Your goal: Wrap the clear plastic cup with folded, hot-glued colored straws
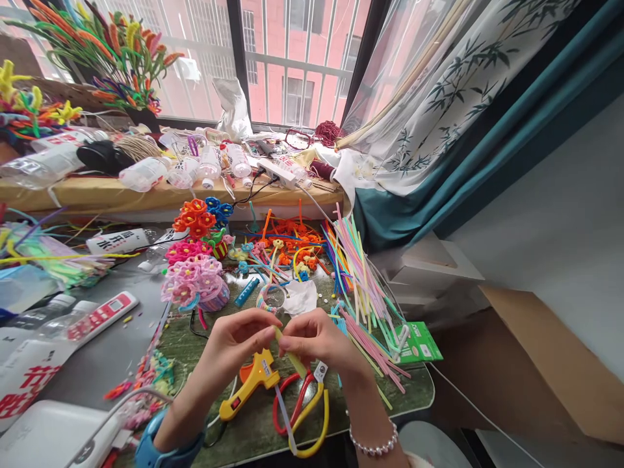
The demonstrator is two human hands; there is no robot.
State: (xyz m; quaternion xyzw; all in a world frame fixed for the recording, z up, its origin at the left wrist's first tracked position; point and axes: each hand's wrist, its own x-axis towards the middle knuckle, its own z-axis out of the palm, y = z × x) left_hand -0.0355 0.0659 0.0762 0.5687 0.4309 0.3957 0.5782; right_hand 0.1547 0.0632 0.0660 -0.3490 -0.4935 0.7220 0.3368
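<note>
At the lower middle of the frame, the left hand and the right hand are near together, both pinching one yellow-green strip with their fingertips. Below them lie a yellow glue gun and red and yellow looped handles; coloured stems spread right of centre.

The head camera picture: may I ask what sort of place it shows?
Most likely a handicraft corner by a window, perhaps in a home. What suggests it: the bundle of coloured fuzzy stems, the yellow glue gun and the pink fuzzy flowers.
</note>
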